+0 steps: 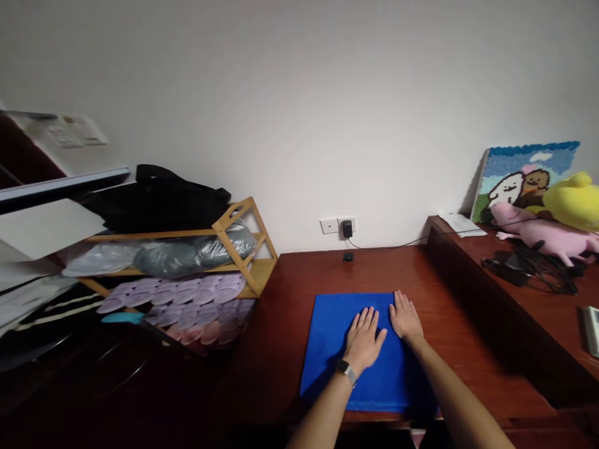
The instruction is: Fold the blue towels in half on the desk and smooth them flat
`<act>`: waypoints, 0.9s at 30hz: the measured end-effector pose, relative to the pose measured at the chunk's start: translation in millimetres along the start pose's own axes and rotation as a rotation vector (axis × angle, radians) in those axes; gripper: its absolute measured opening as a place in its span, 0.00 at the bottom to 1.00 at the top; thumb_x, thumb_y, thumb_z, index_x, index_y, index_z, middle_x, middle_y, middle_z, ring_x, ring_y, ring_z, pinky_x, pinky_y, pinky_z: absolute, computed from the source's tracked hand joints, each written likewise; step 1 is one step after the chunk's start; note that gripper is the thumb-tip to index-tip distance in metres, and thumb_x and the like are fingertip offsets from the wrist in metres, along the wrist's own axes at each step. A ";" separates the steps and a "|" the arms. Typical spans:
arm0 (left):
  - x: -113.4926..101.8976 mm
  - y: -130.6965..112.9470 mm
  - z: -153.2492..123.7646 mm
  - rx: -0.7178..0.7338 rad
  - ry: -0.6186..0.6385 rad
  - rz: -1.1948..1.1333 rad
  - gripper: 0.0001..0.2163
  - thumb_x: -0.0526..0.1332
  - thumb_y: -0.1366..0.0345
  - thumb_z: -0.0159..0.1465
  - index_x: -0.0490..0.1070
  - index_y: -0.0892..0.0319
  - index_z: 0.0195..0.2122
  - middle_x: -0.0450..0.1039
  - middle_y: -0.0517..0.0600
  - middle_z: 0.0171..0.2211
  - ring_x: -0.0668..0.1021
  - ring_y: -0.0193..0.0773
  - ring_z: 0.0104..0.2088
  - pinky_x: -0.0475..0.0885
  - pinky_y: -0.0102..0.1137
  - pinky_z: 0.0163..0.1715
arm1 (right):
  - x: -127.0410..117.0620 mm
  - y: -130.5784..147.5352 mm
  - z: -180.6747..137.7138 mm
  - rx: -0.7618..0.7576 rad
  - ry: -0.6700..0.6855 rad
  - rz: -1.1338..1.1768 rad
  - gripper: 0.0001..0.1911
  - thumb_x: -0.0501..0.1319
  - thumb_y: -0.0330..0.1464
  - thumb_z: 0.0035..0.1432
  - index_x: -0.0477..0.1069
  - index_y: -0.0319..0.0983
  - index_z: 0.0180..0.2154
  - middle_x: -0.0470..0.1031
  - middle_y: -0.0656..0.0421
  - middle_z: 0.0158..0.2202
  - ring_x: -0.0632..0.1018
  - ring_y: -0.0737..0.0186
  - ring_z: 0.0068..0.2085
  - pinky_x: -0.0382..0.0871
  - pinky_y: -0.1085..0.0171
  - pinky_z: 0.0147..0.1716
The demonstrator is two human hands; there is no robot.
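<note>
A flat blue cloth, roughly rectangular, lies spread on the reddish-brown wooden desk. My left hand rests palm down near the cloth's middle, with the fingers stretched out and the thumb apart. A watch with a light band is on that wrist. At the cloth's upper right edge, my right hand lies flat with straight fingers pointing toward the wall. Neither hand grips anything. My right forearm covers part of the cloth's right side.
Behind the desk a black plug sits in a wall socket, its cable running right. A raised ledge on the right holds a pink plush toy, a dog picture and tangled cables. Left stands a wooden rack with bags.
</note>
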State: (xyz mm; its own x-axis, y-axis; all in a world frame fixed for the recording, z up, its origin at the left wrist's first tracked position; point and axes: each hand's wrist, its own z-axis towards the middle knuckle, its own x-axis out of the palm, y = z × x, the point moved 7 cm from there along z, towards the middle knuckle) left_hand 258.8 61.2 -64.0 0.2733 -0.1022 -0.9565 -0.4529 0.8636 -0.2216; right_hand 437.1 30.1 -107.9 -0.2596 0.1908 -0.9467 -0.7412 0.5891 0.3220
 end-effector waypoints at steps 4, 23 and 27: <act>-9.0 67.1 -37.9 -0.270 0.025 0.041 0.32 0.37 0.46 0.74 0.47 0.57 0.73 0.49 0.52 0.74 0.52 0.44 0.73 0.48 0.46 0.72 | 1.3 -1.6 -0.7 -0.001 -0.002 -0.013 0.37 0.33 0.43 0.70 0.42 0.30 0.73 0.44 0.53 0.75 0.47 0.57 0.74 0.35 0.57 0.71; -35.4 148.5 -96.6 -0.542 -0.021 0.122 0.37 0.33 0.44 0.72 0.48 0.65 0.73 0.47 0.57 0.74 0.51 0.46 0.73 0.49 0.46 0.71 | -13.1 0.5 -131.5 -0.079 0.001 -0.045 0.38 0.38 0.48 0.70 0.46 0.35 0.72 0.44 0.56 0.75 0.46 0.55 0.74 0.39 0.52 0.72; -43.5 151.9 -94.6 -0.531 0.021 0.130 0.38 0.34 0.43 0.72 0.52 0.68 0.71 0.50 0.59 0.73 0.55 0.47 0.72 0.52 0.45 0.71 | -8.6 -4.0 -149.3 -0.078 0.028 0.042 0.39 0.38 0.49 0.70 0.44 0.33 0.72 0.41 0.55 0.75 0.45 0.57 0.74 0.40 0.55 0.72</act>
State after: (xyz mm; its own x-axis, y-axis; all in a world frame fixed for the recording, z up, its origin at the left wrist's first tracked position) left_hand 97.8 150.2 -73.9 0.1715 -0.0258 -0.9848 -0.8494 0.5025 -0.1611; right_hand 349.9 -91.1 -99.3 -0.3084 0.1914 -0.9318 -0.7746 0.5181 0.3628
